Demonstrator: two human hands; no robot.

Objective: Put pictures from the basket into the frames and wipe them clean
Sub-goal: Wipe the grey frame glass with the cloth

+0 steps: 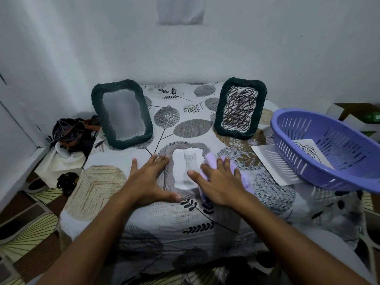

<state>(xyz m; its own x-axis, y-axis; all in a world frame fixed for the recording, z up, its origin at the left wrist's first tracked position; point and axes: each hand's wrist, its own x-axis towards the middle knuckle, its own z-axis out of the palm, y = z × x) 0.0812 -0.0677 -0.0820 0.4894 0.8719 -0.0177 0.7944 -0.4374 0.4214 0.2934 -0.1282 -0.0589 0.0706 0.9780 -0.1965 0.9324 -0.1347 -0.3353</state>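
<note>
A grey woven frame (185, 146) with a cat picture (189, 163) lies flat on the patterned table. My left hand (147, 179) rests flat on the frame's left edge, fingers straight. My right hand (218, 182) presses a lilac cloth (244, 179) onto the frame's right side with spread fingers. Two dark green frames stand at the back: the left one (123, 114) shows blank glass, the right one (239, 109) holds a scribble picture. The purple basket (329, 149) sits tilted at the right, with a drawing (306, 150) inside and a white sheet (273, 165) under it.
The table is covered by a leaf-patterned cloth (185, 212) and stands against a white wall. A dark bundle (72, 130) and a white bag lie on the floor at the left. A cardboard box (357, 116) stands behind the basket.
</note>
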